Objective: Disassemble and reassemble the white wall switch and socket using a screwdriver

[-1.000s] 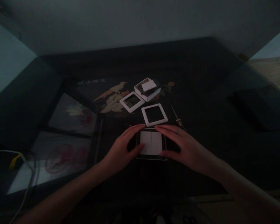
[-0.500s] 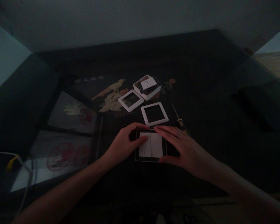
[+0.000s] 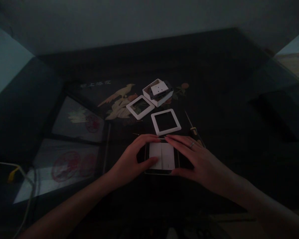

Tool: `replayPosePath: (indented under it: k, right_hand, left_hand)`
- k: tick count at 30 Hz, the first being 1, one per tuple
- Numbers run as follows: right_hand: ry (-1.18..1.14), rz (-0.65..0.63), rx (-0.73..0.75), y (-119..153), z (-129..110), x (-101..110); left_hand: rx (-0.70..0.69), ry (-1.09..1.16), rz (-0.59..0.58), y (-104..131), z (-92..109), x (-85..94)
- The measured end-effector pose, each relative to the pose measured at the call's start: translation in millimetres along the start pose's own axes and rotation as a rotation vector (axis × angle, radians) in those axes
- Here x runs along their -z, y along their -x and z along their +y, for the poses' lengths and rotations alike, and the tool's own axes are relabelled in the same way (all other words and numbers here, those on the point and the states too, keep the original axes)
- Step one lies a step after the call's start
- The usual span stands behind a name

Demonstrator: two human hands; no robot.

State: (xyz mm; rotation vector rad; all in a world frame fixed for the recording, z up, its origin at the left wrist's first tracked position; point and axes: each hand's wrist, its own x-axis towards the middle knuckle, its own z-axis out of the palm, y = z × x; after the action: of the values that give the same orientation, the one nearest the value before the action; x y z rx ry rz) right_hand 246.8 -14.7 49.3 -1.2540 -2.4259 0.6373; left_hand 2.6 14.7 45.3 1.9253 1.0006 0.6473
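A switch panel (image 3: 167, 156) with two white rockers and a dark border lies near the table's front edge, between both hands. My left hand (image 3: 136, 156) grips its left side, fingers over the far edge and thumb on the left rocker. Around the right side curls my right hand (image 3: 194, 156), fingertips at the far edge and thumb at the near right corner; it wears a ring. Just beyond lies a white square frame (image 3: 153, 121). Another white frame (image 3: 139, 117) touches a white box (image 3: 157, 102), on which a socket module (image 3: 159, 88) rests tilted.
A screwdriver (image 3: 194, 130) lies right of the frames, partly behind my right hand. Small screws (image 3: 139, 120) lie left of the nearer frame. A white cable (image 3: 27, 179) with a yellow tag hangs at the left. The dark glossy table (image 3: 214, 76) shows reflections.
My left thumb has slid down the left rocker toward the near edge. The far edge of the panel appears slightly tilted up. Both hands stay around it.
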Motion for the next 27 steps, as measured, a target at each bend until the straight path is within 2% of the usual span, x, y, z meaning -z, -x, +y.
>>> replayPosePath:
  k: [7,10,17,27]
  right_hand:
    - [-0.002,-0.002,-0.022,-0.5,0.6,-0.7]
    - [0.001,-0.002,-0.016,-0.7,0.2,-0.1]
    - [-0.007,0.014,-0.004,0.3,0.1,-0.6]
    - [0.005,0.007,-0.018,-1.7,-0.5,-0.1]
  left_hand:
    - [-0.019,-0.031,-0.007,-1.1,-0.3,-0.8]
    - [-0.052,-0.139,0.010,3.7,2.2,2.3]
    - [-0.185,-0.376,-0.065,19.4,2.4,7.2]
    - [-0.277,-0.380,-0.026,11.8,3.0,9.4]
